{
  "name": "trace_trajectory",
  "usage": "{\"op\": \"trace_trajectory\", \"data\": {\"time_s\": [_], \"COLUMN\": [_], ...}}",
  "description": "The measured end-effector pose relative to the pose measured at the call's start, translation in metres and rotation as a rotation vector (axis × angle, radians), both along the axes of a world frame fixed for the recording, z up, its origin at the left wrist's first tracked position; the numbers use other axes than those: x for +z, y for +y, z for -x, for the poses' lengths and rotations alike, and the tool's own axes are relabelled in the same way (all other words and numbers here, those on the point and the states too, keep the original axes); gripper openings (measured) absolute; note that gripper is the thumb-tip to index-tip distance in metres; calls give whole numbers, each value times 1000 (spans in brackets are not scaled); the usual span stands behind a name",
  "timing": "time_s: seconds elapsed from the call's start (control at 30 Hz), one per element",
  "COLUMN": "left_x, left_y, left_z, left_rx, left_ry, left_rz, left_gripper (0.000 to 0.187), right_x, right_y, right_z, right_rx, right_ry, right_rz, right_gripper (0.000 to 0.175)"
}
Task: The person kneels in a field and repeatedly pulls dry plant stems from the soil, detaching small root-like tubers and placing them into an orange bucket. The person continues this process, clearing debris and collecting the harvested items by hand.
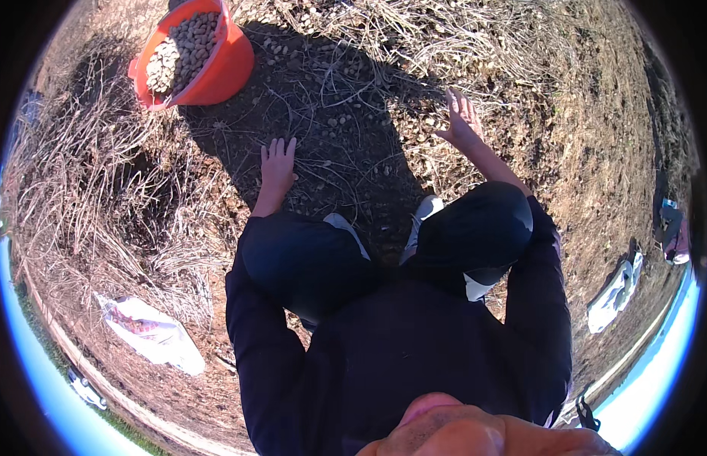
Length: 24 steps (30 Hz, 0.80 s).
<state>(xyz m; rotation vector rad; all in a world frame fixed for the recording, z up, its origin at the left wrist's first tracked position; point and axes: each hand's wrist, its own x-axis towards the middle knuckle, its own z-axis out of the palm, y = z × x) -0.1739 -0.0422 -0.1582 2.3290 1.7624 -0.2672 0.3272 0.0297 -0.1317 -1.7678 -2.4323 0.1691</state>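
My left hand (pixel 278 166) is held palm down with its fingers extended, over shaded soil strewn with dry stalks. Nothing is visible in it. Farther right, my right hand (pixel 463 121) has its fingers spread and appears to hold nothing, near sunlit straw and the shadow's edge. Whether either hand touches the ground cannot be told. Beyond my left hand, an orange-red plastic bucket (pixel 231 68) holds many unshelled peanuts (pixel 185 51). Loose peanuts (pixel 337 121) lie on the soil between my hands.
Heaps of dried plant stalks (pixel 97 176) cover the left side, with more stalks (pixel 445 28) ahead. A white woven sack (pixel 151 333) lies at left, another white sack (pixel 616 293) at right. A person (pixel 674 231) is at the far right. A white vehicle (pixel 86 390) stands far left.
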Motion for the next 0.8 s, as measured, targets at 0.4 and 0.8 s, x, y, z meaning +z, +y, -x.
{"op": "trace_trajectory", "data": {"time_s": [0.4, 0.8], "left_x": [15, 87], "left_y": [-35, -82], "left_z": [34, 71], "left_rx": [152, 787], "left_ry": [-188, -928], "left_rz": [-94, -7], "left_gripper": [33, 35], "right_x": [-11, 25], "right_y": [78, 95], "right_z": [38, 22], "right_rx": [-172, -76], "right_ry": [-151, 135], "right_rz": [415, 360], "right_gripper": [136, 67]}}
